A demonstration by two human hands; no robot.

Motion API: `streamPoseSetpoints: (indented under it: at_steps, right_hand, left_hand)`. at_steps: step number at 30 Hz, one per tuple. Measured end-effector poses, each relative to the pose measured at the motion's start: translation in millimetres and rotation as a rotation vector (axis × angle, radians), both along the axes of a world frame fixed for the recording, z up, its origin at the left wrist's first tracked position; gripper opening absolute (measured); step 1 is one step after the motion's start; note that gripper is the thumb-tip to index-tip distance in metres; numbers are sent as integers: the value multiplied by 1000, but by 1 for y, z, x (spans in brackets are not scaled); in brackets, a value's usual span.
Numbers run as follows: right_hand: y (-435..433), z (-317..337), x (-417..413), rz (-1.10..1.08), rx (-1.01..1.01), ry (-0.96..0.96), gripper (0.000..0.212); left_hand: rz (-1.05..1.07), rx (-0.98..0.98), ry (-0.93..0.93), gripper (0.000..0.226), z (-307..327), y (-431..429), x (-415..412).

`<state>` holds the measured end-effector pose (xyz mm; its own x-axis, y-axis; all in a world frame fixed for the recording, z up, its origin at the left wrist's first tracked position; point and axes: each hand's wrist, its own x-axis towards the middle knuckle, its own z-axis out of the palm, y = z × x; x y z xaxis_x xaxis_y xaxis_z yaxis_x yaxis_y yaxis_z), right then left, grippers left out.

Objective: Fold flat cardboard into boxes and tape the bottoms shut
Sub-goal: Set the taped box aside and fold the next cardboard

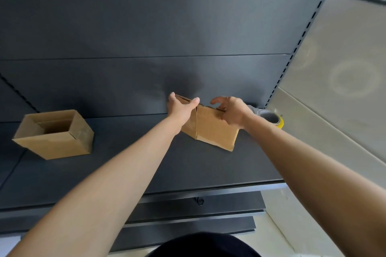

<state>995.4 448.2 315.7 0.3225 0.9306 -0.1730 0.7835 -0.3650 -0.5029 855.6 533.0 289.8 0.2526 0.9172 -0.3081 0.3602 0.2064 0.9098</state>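
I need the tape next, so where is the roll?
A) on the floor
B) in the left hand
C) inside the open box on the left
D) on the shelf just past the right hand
D: the tape roll sits on the shelf just beyond the right hand, which holds the half-folded box together with the left hand.

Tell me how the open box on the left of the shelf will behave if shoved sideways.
The open box looks empty, so probably light: it should slide on the smooth shelf. Its top is open, so the walls may flex if squeezed.
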Motion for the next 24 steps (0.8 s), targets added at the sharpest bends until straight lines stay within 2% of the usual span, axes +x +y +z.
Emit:
streamPoseSetpoints:
  at_steps: [4,8,10,13,17,21,24]
  right_hand:
    - [-8,-6,2,17,-29,-1,47]
    - [-15,-7,6,-95,-15,184,31]
    - [-18,-8,11,-158,-59,234,30]
    - [-23,-12,16,-255,-126,435,28]
    - [-27,-17,18,-215,-211,380,29]
    - [-31,-19,19,-225,-220,412,30]
    - [-30,-16,20,-235,-185,308,36]
  left_hand:
    - [42,-51,-31,87,-12,-1,1]
    - [20,-61,-51,82,-14,1,1]
    - [2,-79,-49,83,-13,2,0]
    - [-33,-111,-66,86,-12,2,0]
    - [-110,-148,-70,90,-11,-2,1]
    - [-108,-166,-94,91,-12,-8,2]
    - [-107,-147,-78,90,-10,-12,4]
